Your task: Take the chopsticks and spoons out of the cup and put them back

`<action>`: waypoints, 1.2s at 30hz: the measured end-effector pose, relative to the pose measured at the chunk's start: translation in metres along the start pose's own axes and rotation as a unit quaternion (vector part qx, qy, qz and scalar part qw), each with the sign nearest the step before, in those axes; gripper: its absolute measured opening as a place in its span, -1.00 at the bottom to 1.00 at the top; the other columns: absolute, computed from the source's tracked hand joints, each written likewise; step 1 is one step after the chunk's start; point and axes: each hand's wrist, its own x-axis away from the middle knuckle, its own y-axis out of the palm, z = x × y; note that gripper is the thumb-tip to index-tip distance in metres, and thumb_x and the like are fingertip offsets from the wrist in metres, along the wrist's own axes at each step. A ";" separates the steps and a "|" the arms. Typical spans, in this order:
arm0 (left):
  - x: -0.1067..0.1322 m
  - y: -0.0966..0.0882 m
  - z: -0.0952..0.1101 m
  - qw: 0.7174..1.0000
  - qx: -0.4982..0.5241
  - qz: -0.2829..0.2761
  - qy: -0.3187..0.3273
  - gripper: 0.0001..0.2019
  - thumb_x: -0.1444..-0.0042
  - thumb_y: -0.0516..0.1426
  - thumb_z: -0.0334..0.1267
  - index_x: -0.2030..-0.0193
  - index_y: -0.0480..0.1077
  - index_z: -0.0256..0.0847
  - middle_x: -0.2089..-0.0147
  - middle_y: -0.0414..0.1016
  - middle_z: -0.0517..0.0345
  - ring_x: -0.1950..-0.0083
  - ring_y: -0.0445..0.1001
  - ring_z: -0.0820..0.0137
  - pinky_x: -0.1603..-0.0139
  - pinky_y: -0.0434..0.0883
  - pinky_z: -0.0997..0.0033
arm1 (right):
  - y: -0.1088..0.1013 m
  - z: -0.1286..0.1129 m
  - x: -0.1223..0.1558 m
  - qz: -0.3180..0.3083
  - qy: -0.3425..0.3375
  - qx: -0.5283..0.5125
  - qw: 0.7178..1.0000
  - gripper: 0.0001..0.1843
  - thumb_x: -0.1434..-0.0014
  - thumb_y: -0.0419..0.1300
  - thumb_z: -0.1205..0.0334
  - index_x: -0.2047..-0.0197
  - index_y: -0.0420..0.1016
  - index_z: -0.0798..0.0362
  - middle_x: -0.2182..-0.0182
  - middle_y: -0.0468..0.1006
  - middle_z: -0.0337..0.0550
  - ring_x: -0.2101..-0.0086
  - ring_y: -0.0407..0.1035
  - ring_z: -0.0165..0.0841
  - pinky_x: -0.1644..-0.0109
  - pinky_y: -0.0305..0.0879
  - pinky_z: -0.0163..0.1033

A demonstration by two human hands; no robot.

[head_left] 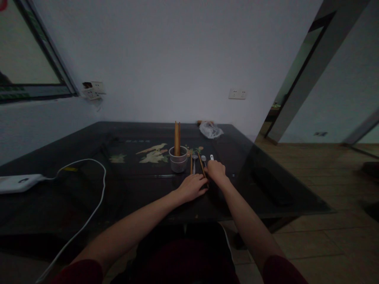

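Note:
My left hand (192, 187) rests low on the table, its fingers closed around the near end of a slanting chopstick (202, 163). Beside it, my right hand (216, 172) is curled over a utensil; only its white handle end (211, 157), with a small hole, shows beyond the knuckles. Between the hands lies a spoon (203, 158), its lower part hidden by the right fingers. Farther left are another spoon (194, 157) and a chopstick (191, 163), lying side by side. A metal utensil cup (178, 161) stands left of them with several upright chopsticks (177, 138) in it.
The dark glossy table (124, 197) bears a printed bird and flowers. A clear plastic bag (210, 130) lies by the wall. At left is a white device (22, 183) with a white cable (103, 185). A dark flat object (272, 186) lies at right.

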 end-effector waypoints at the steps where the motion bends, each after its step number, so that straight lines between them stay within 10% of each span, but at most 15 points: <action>1: 0.000 -0.001 0.000 1.000 -0.005 -0.005 -0.005 -0.82 -0.16 0.11 -0.19 0.14 0.36 -0.20 0.15 0.43 0.07 0.07 0.41 0.29 0.07 0.35 0.35 | 0.001 -0.001 0.000 0.009 0.001 0.005 1.000 -0.68 -0.21 0.07 0.18 0.08 0.48 0.19 0.12 0.53 0.25 0.09 0.46 -0.07 0.10 0.35 -0.11; 29: 0.002 -0.014 0.000 0.999 -0.006 0.004 -0.050 -0.85 -0.17 0.08 -0.21 0.19 0.38 -0.20 0.17 0.50 0.08 0.11 0.46 0.29 0.10 0.36 0.36 | 0.011 -0.010 -0.003 0.100 -0.077 0.041 0.991 -0.67 -0.24 0.04 0.16 0.14 0.52 0.19 0.16 0.55 0.15 0.06 0.37 -0.14 0.08 0.25 -0.18; 36: 0.001 -0.030 -0.011 0.984 -0.013 0.011 -0.176 -0.75 -0.26 -0.07 -0.21 0.20 0.41 -0.16 0.18 0.53 0.06 0.17 0.51 0.29 0.20 0.38 0.39 | 0.022 -0.015 -0.005 0.107 -0.100 0.045 0.988 -0.69 -0.23 0.06 0.15 0.13 0.51 0.18 0.14 0.54 0.14 0.04 0.31 -0.12 0.03 0.17 -0.12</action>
